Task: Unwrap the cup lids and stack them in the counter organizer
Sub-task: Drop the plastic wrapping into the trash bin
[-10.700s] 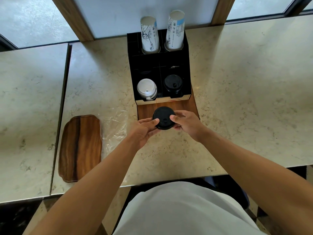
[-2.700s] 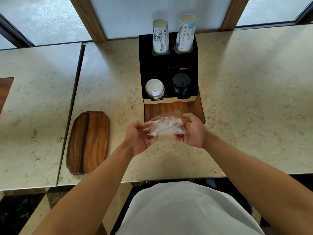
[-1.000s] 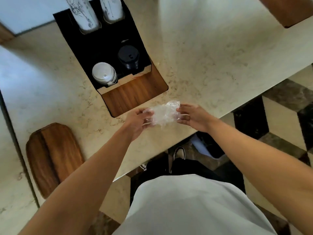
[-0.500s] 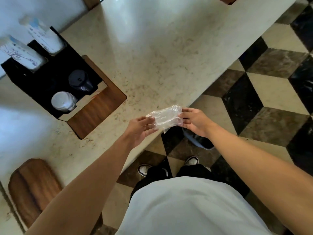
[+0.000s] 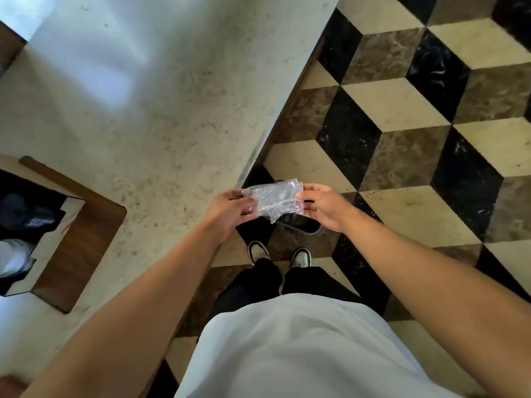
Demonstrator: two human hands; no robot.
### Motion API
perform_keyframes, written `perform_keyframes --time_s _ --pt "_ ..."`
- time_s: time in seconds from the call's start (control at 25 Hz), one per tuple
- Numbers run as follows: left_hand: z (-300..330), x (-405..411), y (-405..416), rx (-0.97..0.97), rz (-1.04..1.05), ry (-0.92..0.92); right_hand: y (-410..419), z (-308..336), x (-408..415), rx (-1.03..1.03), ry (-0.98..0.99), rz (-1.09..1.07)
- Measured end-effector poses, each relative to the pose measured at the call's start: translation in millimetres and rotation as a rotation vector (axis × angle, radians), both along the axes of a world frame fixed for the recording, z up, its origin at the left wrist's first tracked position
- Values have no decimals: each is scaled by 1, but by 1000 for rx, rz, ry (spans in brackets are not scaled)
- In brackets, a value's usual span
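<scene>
- The left hand (image 5: 230, 209) pinches one end of a crumpled clear plastic wrapper (image 5: 276, 199), fingers curled round its edge, at the middle of the frame.
- The right hand (image 5: 321, 205) pinches the other end, thumb and fingers closed on the film, so the wrapper is stretched between the two hands in the air.
- Directly below the wrapper, on the checkered floor (image 5: 416, 116), a dark round opening that looks like a waste bin (image 5: 301, 224) shows between the hands; most of it is hidden.
- The bench (image 5: 161, 116) fills the upper left; the hands are off its edge, over the floor.
- The counter organizer (image 5: 31, 225) sits at the left edge of the frame, well apart from the hands, with a white lid stack (image 5: 13, 258) and a dark one (image 5: 17, 208) blurred inside its compartments.
- Judged step: the empty wrapping is being thrown away, the lids apparently already stowed.
- The next move calls for both hands to let go over the bin's mouth; the light film may drift or cling to fingers.
</scene>
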State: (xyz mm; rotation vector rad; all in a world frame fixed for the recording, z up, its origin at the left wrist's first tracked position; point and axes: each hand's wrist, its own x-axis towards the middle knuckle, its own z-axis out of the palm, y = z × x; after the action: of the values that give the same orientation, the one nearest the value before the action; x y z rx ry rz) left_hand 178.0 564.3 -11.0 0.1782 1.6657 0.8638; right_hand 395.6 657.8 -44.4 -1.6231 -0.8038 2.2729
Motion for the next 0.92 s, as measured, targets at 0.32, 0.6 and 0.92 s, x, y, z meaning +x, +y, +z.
perform_keyframes --time_s 0.32,0.6,0.92 --pt "-43 41 60 -61 -214 57 -9 -25 42 -54 -175 -307" --pt "-110 73 81 -169 -258 131 -13 -107 55 -140 -356 -272" --pt "-297 100 94 -298 -214 339 8 -302 57 -256 -444 -218"
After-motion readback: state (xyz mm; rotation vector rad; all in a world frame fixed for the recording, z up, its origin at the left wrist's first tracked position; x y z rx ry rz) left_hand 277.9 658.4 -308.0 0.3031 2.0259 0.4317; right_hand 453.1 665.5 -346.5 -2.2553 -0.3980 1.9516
